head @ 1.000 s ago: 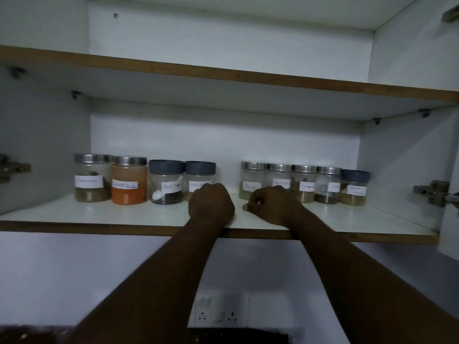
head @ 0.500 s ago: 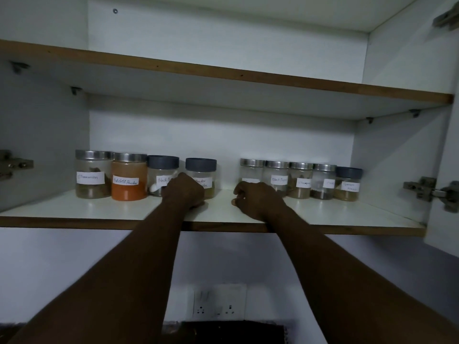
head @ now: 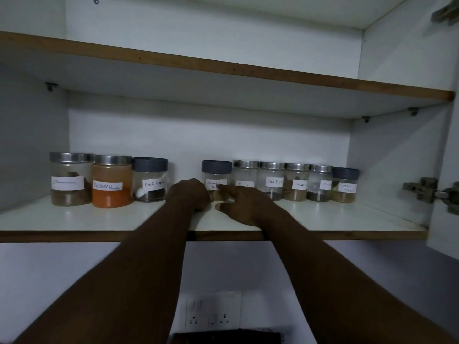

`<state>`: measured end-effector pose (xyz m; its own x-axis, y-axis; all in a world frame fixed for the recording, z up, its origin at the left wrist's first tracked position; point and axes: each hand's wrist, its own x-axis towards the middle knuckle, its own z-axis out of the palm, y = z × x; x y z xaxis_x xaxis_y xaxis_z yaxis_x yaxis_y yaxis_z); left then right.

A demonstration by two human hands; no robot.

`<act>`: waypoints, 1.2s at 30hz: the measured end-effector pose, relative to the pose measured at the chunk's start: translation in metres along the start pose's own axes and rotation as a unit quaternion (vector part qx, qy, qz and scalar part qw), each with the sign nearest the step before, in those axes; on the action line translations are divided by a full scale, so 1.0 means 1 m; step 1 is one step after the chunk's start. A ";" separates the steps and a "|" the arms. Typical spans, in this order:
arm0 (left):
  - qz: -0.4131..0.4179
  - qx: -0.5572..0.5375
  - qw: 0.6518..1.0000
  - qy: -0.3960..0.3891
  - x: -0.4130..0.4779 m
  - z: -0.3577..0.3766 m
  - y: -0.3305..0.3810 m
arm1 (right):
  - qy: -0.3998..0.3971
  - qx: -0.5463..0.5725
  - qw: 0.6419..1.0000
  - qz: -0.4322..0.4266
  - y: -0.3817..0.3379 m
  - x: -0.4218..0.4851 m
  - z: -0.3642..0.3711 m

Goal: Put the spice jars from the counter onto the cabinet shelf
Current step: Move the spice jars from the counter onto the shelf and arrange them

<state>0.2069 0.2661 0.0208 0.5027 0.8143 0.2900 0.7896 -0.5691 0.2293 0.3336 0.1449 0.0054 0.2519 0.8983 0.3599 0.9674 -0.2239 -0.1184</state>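
Several labelled spice jars stand in a row on the white cabinet shelf (head: 74,217). The grey-lidded coriander jar (head: 216,173) stands against the left end of the right-hand group of jars (head: 295,182). My left hand (head: 188,194) is curled against that jar's lower left side, its fingertips hidden. My right hand (head: 244,206) has its fingers spread, with the index finger touching the jar's front. At the left stand the cinnamon jar (head: 69,180), the orange red chilli powder jar (head: 111,182) and a black pepper jar (head: 150,180).
An upper shelf (head: 223,68) hangs above the jars. A gap lies between the black pepper jar and the coriander jar. Door hinges (head: 427,191) jut in at the right wall. A wall socket (head: 213,316) is below the cabinet.
The coriander jar has moved right with my left hand, away from the black pepper jar and up against the right group. My right hand's fingers have spread onto its front.
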 end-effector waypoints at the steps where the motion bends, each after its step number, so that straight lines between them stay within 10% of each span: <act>1: 0.004 0.011 1.000 -0.002 0.004 0.002 0.002 | -0.019 -0.009 1.000 0.011 0.000 0.003 0.001; 24: 0.061 0.030 0.992 0.106 -0.045 0.004 -0.009 | 0.053 -0.010 0.999 -0.006 0.000 -0.008 -0.004; 36: -0.103 -0.175 0.963 0.178 -0.067 -0.020 -0.079 | 0.013 -0.017 1.000 -0.017 -0.076 0.005 0.009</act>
<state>0.1039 0.2537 0.0021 0.1462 0.8591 0.4904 0.6610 -0.4537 0.5978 0.2610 0.1694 0.0078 0.2181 0.8954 0.3881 0.9758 -0.2059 -0.0733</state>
